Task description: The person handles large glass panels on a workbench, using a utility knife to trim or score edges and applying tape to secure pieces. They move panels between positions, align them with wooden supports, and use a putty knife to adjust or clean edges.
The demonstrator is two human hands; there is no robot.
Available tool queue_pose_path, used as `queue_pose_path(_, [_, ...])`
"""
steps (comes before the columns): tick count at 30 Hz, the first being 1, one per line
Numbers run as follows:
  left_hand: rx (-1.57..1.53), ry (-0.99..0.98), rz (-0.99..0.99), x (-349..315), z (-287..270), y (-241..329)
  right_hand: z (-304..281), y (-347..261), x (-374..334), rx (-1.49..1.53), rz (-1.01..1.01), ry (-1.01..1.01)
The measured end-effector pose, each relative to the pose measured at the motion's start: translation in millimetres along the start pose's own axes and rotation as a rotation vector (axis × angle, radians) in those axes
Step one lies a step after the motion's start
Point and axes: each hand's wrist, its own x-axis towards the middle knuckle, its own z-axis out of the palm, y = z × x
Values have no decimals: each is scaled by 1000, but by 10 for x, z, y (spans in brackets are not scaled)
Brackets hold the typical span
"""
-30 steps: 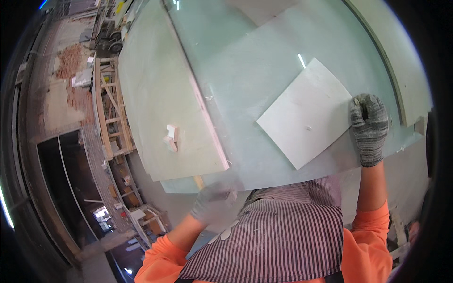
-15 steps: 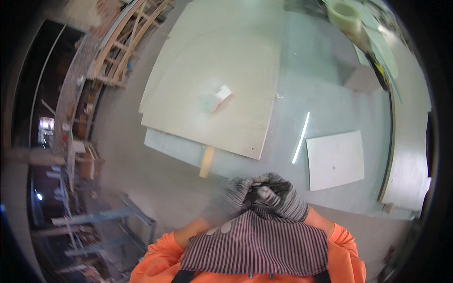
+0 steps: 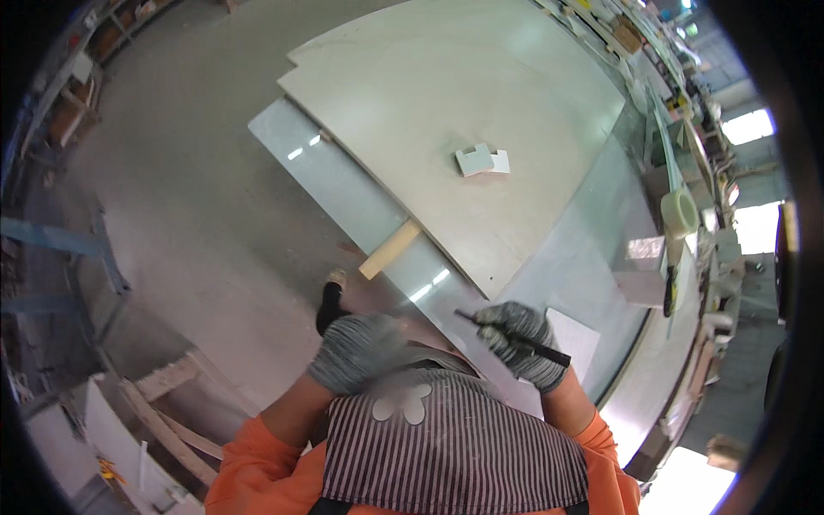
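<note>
My right hand (image 3: 519, 339), in a grey knitted glove, is closed round a slim black pen-like stick (image 3: 546, 350). The stick slants across the palm, its thinner end pointing left beyond the fingers. In a matching glove, my left hand (image 3: 356, 348) is at the left of my striped apron (image 3: 455, 438); its fingers are smeared by motion. Beyond my hands a large pale board (image 3: 446, 86) lies on a grey worktable (image 3: 592, 249). Two small white notched pieces (image 3: 476, 160) rest on the board, touching or overlapping. A smaller white sheet (image 3: 577, 343) lies partly behind my right hand.
A wooden strip (image 3: 390, 249) juts from under the board over the table's left edge. At the right are a roll of tape (image 3: 679, 213), a pale block (image 3: 642, 266) and a dark-handled tool (image 3: 669, 292). Wooden frame pieces (image 3: 167, 378) and a blue metal stand (image 3: 51, 236) stand left.
My hands, together before my apron earlier, are now apart, and the black stick shows in my right hand. The view has turned, so the board appears slanted and more floor shows at left.
</note>
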Motion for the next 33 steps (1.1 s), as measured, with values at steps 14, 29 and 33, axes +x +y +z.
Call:
queue_pose_path(14, [-431, 410, -595, -534, 341, -154, -399, 170, 416, -808, -329, -604])
queue_pose_path(29, [-655, 453, -829, -760, 314, -323, 233, 21, 2014, -772, -574, -407])
queue_pose_path(33, [-668, 454, -874, -792, 322, -413, 182, 29, 2055, -877, -526, -467])
